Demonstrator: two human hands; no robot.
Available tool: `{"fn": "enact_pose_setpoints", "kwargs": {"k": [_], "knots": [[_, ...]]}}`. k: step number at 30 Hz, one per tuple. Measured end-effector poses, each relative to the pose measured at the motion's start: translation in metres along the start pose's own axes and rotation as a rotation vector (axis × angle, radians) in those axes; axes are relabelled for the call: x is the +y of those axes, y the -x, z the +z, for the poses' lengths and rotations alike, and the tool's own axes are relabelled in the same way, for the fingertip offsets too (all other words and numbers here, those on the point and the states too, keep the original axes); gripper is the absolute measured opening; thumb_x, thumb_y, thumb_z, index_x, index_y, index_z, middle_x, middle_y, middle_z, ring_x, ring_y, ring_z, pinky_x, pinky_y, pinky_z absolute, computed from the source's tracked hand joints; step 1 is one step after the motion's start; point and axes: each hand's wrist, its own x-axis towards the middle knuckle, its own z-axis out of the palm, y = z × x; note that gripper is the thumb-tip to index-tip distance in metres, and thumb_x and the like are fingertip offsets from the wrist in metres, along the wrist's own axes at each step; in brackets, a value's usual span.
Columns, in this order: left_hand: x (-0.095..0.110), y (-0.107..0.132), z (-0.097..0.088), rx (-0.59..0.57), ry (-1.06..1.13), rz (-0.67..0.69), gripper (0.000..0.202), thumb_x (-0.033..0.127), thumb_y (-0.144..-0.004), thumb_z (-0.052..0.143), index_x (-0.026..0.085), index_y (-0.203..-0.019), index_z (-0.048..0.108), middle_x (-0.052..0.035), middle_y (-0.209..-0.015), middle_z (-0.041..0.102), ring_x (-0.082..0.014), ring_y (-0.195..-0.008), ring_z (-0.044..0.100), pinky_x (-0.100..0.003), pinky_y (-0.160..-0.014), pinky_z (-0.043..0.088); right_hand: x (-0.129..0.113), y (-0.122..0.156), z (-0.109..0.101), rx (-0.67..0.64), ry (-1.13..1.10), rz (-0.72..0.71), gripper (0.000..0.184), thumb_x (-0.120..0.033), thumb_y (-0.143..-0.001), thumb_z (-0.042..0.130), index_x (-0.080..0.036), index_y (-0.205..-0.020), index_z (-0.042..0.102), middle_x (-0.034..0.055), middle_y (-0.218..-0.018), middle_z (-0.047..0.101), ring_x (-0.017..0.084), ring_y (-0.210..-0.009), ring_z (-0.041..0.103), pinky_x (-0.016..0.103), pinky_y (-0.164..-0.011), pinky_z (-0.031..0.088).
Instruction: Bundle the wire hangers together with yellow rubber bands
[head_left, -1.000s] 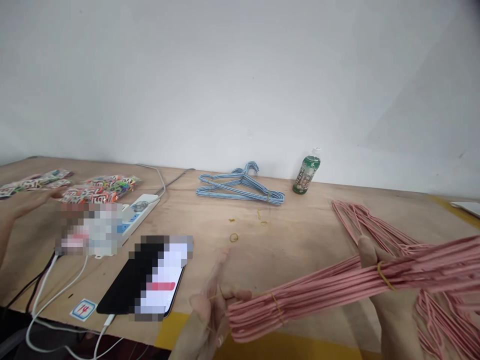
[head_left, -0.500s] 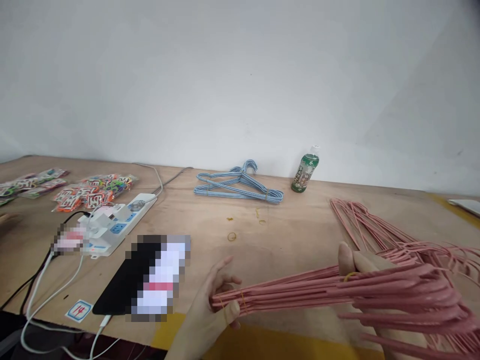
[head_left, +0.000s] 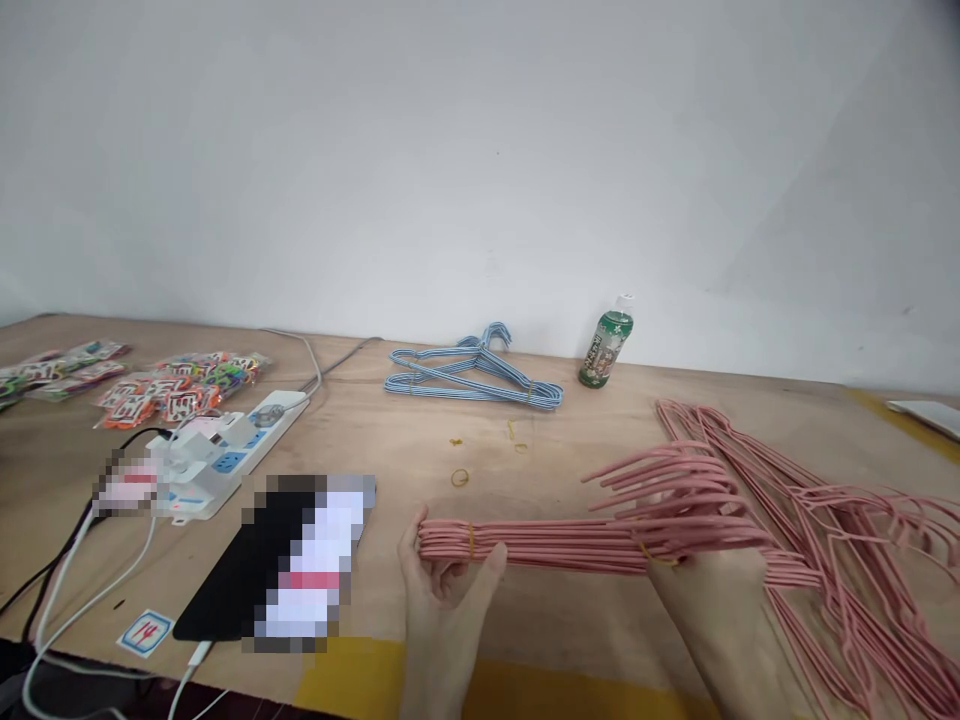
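A bundle of pink hangers (head_left: 540,545) lies level across both hands above the table's front part. My left hand (head_left: 450,585) cups the bundle's left end, thumb in front and fingers behind, beside a yellow rubber band (head_left: 471,541) round that end. My right hand (head_left: 705,590) is closed round the bundle near its hooks (head_left: 675,490), which curve up and to the left; its fingers are partly hidden. Another yellow rubber band (head_left: 660,556) shows at the right hand. Behind on the right lies a loose heap of more pink hangers (head_left: 847,560).
Striped blue hangers (head_left: 480,380) lie by the wall, left of a green bottle (head_left: 606,345). Loose rubber bands (head_left: 460,478) lie mid-table. On the left are a phone-like blurred device (head_left: 262,560), a power strip (head_left: 240,455) with cables, and bagged colourful items (head_left: 184,385).
The held bundle has turned so its hooks point up and left rather than toward me. My right hand has moved below the hooks, and my left hand's grip has turned more upright.
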Motion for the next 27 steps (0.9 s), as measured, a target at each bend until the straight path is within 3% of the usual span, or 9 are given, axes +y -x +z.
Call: {"fn": "enact_pose_setpoints", "kwargs": {"k": [5,8,11,15,18,20,22,25,27], "knots": [[-0.007,0.010,0.004,-0.067,0.064,0.027,0.099,0.035,-0.061,0.082,0.029,-0.143,0.025,-0.0062,-0.112,0.062,-0.0174,-0.096,0.063,-0.030,-0.085,0.051,-0.002,-0.005,-0.001,0.213,0.213,-0.007,0.034,-0.036,-0.078,0.046,-0.022,-0.048,0.048,0.0101,-0.050,0.052,0.021,-0.051,0.046,0.031,-0.054,0.029],[-0.013,0.012,-0.001,-0.116,0.090,-0.007,0.100,0.037,-0.066,0.079,0.026,-0.145,0.019,-0.0083,-0.107,0.064,-0.0191,-0.095,0.064,-0.033,-0.085,0.051,-0.001,-0.010,-0.003,0.189,0.241,0.055,0.035,-0.037,-0.079,0.048,-0.023,-0.047,0.045,0.0075,-0.046,0.049,0.018,-0.046,0.040,0.030,-0.051,0.025],[-0.010,0.008,-0.009,-0.070,0.025,0.054,0.091,0.040,-0.072,0.073,0.027,-0.144,0.018,-0.0119,-0.119,0.058,-0.0216,-0.102,0.062,-0.037,-0.086,0.052,-0.003,-0.013,-0.007,0.149,0.235,0.079,0.033,-0.037,-0.078,0.049,-0.023,-0.048,0.046,0.0065,-0.045,0.049,0.017,-0.045,0.039,0.029,-0.051,0.023],[0.011,0.000,-0.025,0.048,-0.338,0.454,0.061,0.038,-0.078,0.066,0.026,-0.131,0.038,-0.0123,-0.131,0.047,-0.0276,-0.121,0.049,-0.044,-0.098,0.044,-0.015,-0.016,-0.013,0.048,0.210,0.035,0.031,-0.038,-0.077,0.049,-0.023,-0.050,0.048,0.0067,-0.047,0.051,0.017,-0.046,0.039,0.029,-0.051,0.022],[0.027,-0.006,-0.035,-0.021,-0.727,0.868,0.050,0.035,-0.078,0.066,0.024,-0.123,0.048,-0.0135,-0.133,0.046,-0.0319,-0.127,0.043,-0.051,-0.106,0.033,-0.031,-0.015,-0.015,-0.064,0.157,-0.012,0.027,-0.035,-0.074,0.050,-0.023,-0.051,0.046,0.0066,-0.050,0.054,0.016,-0.048,0.040,0.028,-0.052,0.022],[0.031,-0.009,-0.039,-0.137,-0.941,1.035,0.047,0.036,-0.079,0.065,0.025,-0.122,0.051,-0.0123,-0.127,0.054,-0.0314,-0.120,0.049,-0.051,-0.106,0.032,-0.043,-0.014,-0.015,-0.168,0.112,-0.033,0.026,-0.032,-0.073,0.049,-0.023,-0.050,0.043,0.0059,-0.051,0.054,0.016,-0.049,0.039,0.029,-0.052,0.020],[0.030,-0.013,-0.042,-0.275,-1.119,1.083,0.035,0.034,-0.082,0.061,0.025,-0.115,0.057,-0.0081,-0.107,0.066,-0.0270,-0.099,0.061,-0.045,-0.096,0.041,-0.052,-0.014,-0.012,-0.282,0.079,-0.034,0.026,-0.028,-0.074,0.047,-0.022,-0.050,0.040,0.0051,-0.052,0.054,0.015,-0.050,0.039,0.029,-0.052,0.019],[0.023,-0.019,-0.046,-0.380,-1.333,1.002,0.016,0.023,-0.085,0.054,0.024,-0.097,0.065,-0.0020,-0.077,0.069,-0.0220,-0.070,0.064,-0.035,-0.068,0.048,-0.059,-0.017,-0.008,-0.457,0.000,-0.056,0.026,-0.026,-0.078,0.044,-0.022,-0.053,0.039,0.0029,-0.054,0.053,0.015,-0.052,0.040,0.029,-0.053,0.020],[0.018,-0.022,-0.049,-0.375,-1.423,0.935,0.017,0.019,-0.085,0.051,0.023,-0.091,0.066,-0.0014,-0.071,0.068,-0.0220,-0.065,0.064,-0.032,-0.059,0.046,-0.060,-0.020,-0.006,-0.552,-0.096,-0.106,0.026,-0.028,-0.082,0.043,-0.021,-0.057,0.040,0.0007,-0.057,0.053,0.014,-0.054,0.042,0.027,-0.054,0.023]]}}
